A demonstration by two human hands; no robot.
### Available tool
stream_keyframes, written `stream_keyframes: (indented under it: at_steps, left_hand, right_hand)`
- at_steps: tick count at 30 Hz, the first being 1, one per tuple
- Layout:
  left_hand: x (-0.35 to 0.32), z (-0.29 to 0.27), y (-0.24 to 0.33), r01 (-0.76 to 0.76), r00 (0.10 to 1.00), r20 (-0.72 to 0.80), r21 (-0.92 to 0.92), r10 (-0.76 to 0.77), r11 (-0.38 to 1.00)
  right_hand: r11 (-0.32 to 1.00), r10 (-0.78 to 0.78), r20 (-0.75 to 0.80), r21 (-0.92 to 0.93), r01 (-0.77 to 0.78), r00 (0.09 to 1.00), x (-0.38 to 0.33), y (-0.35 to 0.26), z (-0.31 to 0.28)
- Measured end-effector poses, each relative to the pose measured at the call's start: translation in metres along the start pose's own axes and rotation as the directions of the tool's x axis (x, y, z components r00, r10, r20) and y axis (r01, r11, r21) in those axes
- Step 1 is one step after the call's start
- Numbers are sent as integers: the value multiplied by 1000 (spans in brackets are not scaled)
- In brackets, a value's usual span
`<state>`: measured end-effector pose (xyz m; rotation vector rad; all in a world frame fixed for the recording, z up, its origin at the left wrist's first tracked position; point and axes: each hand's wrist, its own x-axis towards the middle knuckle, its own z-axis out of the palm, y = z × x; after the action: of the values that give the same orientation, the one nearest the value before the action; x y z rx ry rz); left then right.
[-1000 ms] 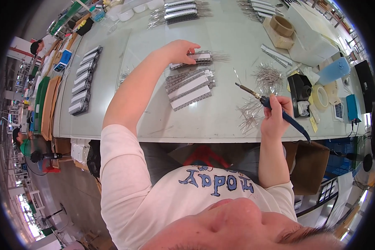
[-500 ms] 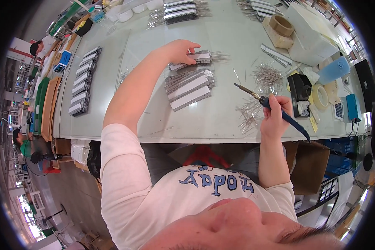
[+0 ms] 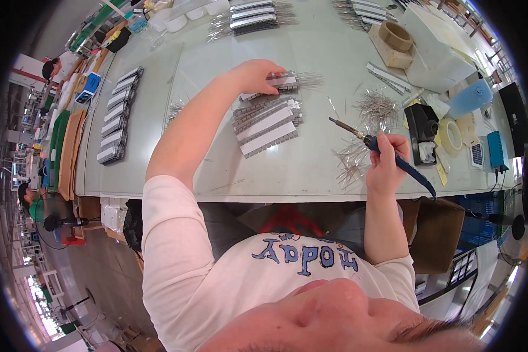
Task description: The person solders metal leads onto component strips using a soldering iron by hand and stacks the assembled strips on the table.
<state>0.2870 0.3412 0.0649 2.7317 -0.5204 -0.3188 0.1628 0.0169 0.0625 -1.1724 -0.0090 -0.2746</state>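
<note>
My left hand (image 3: 259, 78) reaches across the table, its thumb and fingers closed on a white-backed strip of small grey metal parts (image 3: 286, 83) with thin wire leads sticking out to the right. Just nearer lies a pile of similar strips (image 3: 268, 130), without long leads showing. In my right hand (image 3: 388, 163) is a soldering iron (image 3: 366, 139) with a dark blue handle, its tip pointing up and to the left. Loose wire leads lie beside the iron in one heap (image 3: 376, 108) and in another (image 3: 352, 163).
Strips stand in a row (image 3: 120, 114) at the left, and bundles with leads (image 3: 252, 16) lie at the far side. On the right are a black iron stand (image 3: 421, 126), tape rolls (image 3: 396, 36), a blue bottle (image 3: 470, 97) and a white box (image 3: 437, 50).
My left hand has come slightly nearer, and its fingers have drawn in around the strip. My right hand and the soldering iron have hardly moved.
</note>
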Motion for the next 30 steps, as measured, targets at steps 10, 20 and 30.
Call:
stream_keyframes:
  at_steps: [10,20,30]
  left_hand:
    - [2,8,2,-16,1000,-9,-7,16,1000]
    - [2,5,9,82,996,41,-86,-78,993]
    - [7,4,6,73,996,63,-116,-66,991]
  right_hand:
    - [1000,-8,16,4,8,1000,1,2,0]
    - [1000,-2,14,19,2,1000,-1,0,1]
    - [1000,4,20,29,-5,1000,0,-1,2]
